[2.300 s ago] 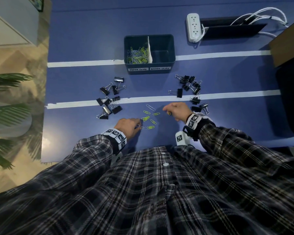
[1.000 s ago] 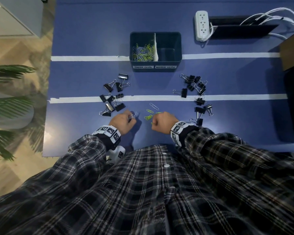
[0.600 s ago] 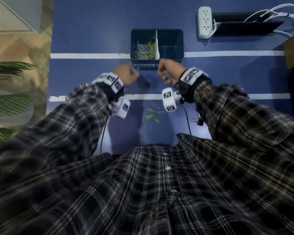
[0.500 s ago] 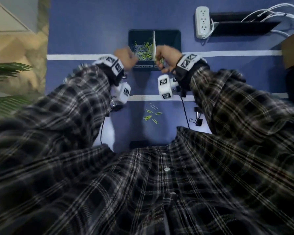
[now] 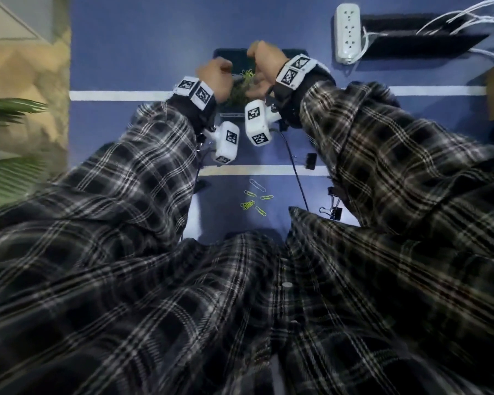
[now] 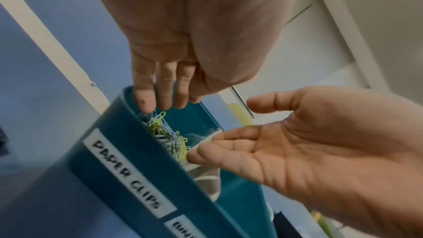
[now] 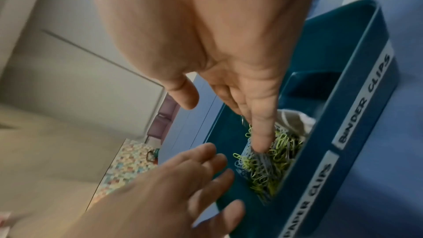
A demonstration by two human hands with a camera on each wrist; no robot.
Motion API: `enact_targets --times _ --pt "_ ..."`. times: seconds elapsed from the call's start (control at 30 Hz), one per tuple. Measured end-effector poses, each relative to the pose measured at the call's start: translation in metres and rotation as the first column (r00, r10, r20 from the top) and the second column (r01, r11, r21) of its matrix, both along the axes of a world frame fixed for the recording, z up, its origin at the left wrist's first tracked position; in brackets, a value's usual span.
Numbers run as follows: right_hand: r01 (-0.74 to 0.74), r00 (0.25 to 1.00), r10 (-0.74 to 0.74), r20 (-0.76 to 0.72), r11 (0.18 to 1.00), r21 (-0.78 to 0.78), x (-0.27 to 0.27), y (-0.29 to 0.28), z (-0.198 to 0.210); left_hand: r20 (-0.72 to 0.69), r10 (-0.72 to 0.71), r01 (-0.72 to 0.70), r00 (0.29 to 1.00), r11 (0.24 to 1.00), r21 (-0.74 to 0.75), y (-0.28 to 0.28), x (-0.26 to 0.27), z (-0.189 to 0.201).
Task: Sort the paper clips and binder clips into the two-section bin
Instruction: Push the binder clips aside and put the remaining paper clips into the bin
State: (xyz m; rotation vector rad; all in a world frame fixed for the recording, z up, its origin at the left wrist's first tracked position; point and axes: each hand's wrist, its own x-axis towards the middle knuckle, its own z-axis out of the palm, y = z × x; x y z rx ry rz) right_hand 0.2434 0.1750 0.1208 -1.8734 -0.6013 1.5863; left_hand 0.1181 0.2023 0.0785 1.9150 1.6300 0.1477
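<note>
Blue bin mostly hidden under both hands in the head view; only its far rim shows. Binder clips largely covered by the right sleeve, the left group unseen. Left hand grip: fingers straight, spread over the paper-clip section, holding nothing. Right hand grip: fingers loose, one fingertip down in the paper clip pile. Loose paper clips lie near the surface's near edge. White tape lines cross the blue surface; power strip toward the far right corner.
</note>
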Motion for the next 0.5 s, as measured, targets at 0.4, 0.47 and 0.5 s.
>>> enact_targets --times 0.4,0.47,0.5 --pt "-0.588 0.538 0.604 0.588 0.769 -0.251 -0.002 -0.162 -0.080 0.001 -0.584 0.584 0.812 0.812 0.010 -0.155 -0.058 -0.070" --pt "-0.632 0.467 0.677 0.570 0.705 -0.320 -0.004 -0.190 -0.100 -0.113 -0.687 0.683 0.718 0.726 -0.074 -0.171 -0.060 -0.082" --pt "-0.621 0.476 0.663 0.578 0.719 -0.312 -0.005 -0.201 -0.104 -0.180 -0.718 0.714 0.672 0.693 -0.098 -0.177 -0.060 -0.085"
